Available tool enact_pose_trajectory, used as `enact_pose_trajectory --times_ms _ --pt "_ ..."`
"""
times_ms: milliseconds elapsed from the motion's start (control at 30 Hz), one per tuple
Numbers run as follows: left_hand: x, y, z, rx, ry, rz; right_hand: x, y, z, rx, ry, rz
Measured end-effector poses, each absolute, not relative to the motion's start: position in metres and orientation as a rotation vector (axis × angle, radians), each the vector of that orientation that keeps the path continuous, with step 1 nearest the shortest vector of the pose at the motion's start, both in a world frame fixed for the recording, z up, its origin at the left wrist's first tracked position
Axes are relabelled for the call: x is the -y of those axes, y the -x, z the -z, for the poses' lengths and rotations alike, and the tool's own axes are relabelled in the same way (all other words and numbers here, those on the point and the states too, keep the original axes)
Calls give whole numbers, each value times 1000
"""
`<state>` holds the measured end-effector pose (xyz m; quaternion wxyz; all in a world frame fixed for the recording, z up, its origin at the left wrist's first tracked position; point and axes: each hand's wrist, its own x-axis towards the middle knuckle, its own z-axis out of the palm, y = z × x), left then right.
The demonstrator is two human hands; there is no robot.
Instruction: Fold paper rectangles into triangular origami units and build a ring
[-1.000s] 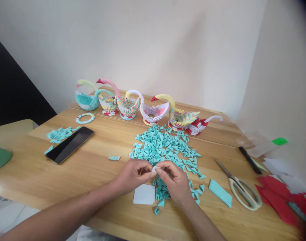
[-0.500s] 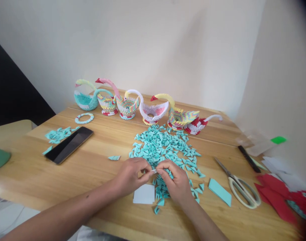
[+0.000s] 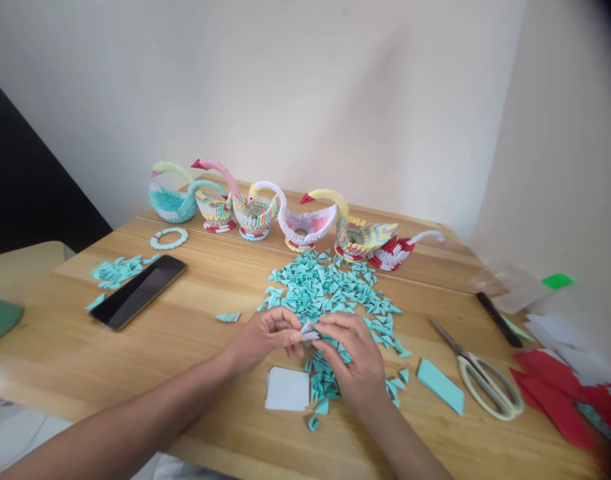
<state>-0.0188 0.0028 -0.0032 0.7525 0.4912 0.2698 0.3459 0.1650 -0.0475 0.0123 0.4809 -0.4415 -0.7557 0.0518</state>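
Observation:
Between my two hands is a small folded piece of white paper [image 3: 309, 331], its flaps spread slightly apart. My left hand [image 3: 268, 337] pinches its left side, and my right hand [image 3: 353, 350] grips the right side with thumb and fingers. Beneath and beyond the hands spreads a heap of turquoise folded paper triangles [image 3: 310, 283]. A stack of white paper rectangles [image 3: 287, 389] lies just below my left hand. To the right of my right hand rests a turquoise paper stack [image 3: 440, 385].
Several folded-paper swans [image 3: 308, 223] line the back of the wooden table. A black phone [image 3: 139, 292] and a paper ring [image 3: 169, 238] are on the left. Scissors [image 3: 485, 380], a black box-cutter-like bar [image 3: 498, 320] and red paper [image 3: 550, 393] lie on the right.
The white paper, earlier a thin strip mostly hidden by my fingertips, now shows two flaps opened apart. My right fingers have lifted and spread a little.

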Motion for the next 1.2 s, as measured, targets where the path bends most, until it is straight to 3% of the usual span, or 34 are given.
enact_pose_trajectory --times_ms 267,500,733,900,1200 --pt "-5 17 4 -642 -1075 -821 46 -167 -11 2027 1025 -40" --pt "-7 24 5 -874 -1493 -673 47 -170 -11 2132 985 206" --pt "-4 21 8 -890 -1529 -708 45 -167 -14 2158 993 197" --pt "-1 19 5 -968 -1724 -835 41 -167 -9 2030 1034 -60" --pt "5 19 1 -996 -1898 -834 43 -164 -5 1605 1334 -834"
